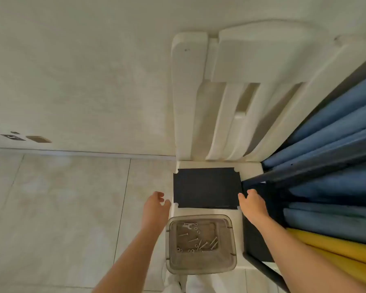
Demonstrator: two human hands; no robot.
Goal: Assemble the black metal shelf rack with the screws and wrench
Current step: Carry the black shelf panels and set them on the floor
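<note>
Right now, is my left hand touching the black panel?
Apart. Head view shows a strip of white seat between the left hand and the black panel.

Seemingly a home room — pale tiled floor (61, 208), plain wall (82, 70) with socket plates (13, 137), a white slatted chair (188, 102), blue and yellow rolls (336, 144) beside it.

Illumination is even, diffuse and moderately bright with a warm cast; the source cannot be identified. No hard shadows or glare are recorded. The flat black metal panel (207, 188) reads as a near-featureless dark patch. Wide-angle distortion is pronounced: the white slatted chair back (188, 98) fans outward toward the top edge, and the pale tiled floor (61, 208) joints lean. Slight overall softness; the small silver screws (193, 240) in the clear plastic tray (201, 267) are coarsely resolved.
</note>
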